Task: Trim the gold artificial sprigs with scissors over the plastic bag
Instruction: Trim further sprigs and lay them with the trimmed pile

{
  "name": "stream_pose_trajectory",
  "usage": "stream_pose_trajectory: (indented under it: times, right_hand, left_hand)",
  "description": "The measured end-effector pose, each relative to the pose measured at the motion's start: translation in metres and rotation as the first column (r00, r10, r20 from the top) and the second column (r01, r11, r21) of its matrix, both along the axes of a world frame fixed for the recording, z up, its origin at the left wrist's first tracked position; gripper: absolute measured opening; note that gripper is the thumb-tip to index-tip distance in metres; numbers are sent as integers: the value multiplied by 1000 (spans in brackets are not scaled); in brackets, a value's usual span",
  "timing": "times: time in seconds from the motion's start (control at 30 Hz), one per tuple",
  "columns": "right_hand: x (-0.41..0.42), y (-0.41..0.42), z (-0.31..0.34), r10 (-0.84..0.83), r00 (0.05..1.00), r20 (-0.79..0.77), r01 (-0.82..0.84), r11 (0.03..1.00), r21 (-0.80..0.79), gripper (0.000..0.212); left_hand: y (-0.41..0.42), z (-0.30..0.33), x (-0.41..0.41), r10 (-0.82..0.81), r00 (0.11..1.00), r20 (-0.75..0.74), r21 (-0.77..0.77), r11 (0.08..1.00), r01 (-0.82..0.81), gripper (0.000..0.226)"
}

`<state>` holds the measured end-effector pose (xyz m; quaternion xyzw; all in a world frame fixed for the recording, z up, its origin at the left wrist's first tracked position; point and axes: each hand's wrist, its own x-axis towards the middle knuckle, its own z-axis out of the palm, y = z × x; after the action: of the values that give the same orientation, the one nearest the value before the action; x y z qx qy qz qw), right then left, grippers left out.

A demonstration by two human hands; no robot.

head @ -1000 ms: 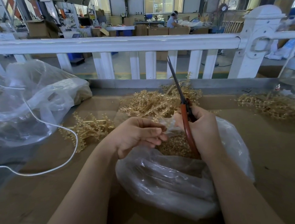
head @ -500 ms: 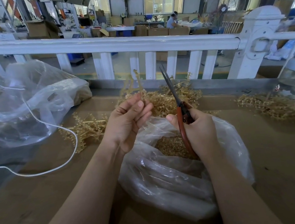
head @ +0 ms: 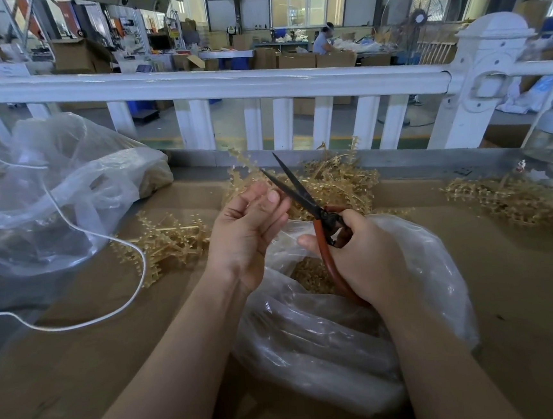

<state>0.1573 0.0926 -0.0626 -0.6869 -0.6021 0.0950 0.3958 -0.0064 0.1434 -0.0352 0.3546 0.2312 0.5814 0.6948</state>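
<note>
My left hand (head: pixel 248 225) holds a gold sprig (head: pixel 243 170) upright by its stem, over the far edge of the clear plastic bag (head: pixel 339 334). My right hand (head: pixel 361 255) grips the red-handled scissors (head: pixel 321 235). Their dark blades (head: pixel 286 181) are spread apart and point up and left, with the sprig's stem between them just past my left fingertips. Gold trimmings (head: pixel 309 275) lie inside the bag's mouth. A heap of gold sprigs (head: pixel 336 184) lies on the table behind the hands.
More gold sprigs lie at the left (head: pixel 167 242) and at the right (head: pixel 515 201). A large crumpled plastic bag (head: pixel 53 195) and a white cord (head: pixel 103 237) take up the left. A white railing (head: pixel 257 84) borders the brown cardboard tabletop (head: pixel 526 287).
My left hand lifted a sprig out of the heap and holds it up. The scissors tilted left towards it and their blades have spread apart around the stem.
</note>
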Motion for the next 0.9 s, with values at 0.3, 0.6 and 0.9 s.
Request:
stream_pose_trajectory:
  times: [0.3,0.6,0.9]
  right_hand:
    - [1,0,0,-11,995,104,7,999,40,48]
    - [1,1,2,-69,976,206,67,998,16,60]
    - [0,1,3,-59,978,199,61,998,0,57]
  left_hand:
    - [0,-4,3,65,994,-83,93,994,-57,17]
    - [-2,-6,6,105,990,-94,79,992,-98,25]
    - [-3,-5,5,94,993,-77,78,993,-88,23]
